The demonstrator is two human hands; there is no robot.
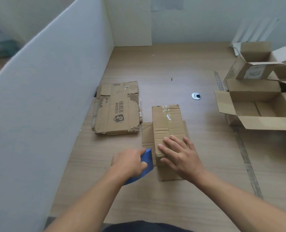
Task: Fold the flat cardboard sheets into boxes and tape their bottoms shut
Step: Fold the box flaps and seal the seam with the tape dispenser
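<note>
Box (165, 121) is pressed down by right hand (179, 156), fingers flat. Blue tape (149, 159) is gripped by left hand (129, 162), just left of box.

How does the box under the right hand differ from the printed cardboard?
The box is folded up; the printed cardboard lies flat. The box is plain with clear tape; the printed cardboard bears a black logo. The right hand rests on the box; nothing touches the printed cardboard. Both are brown.

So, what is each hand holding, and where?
Left hand grips the blue tape roll by its left side; right hand presses flat on the brown cardboard box.
</note>
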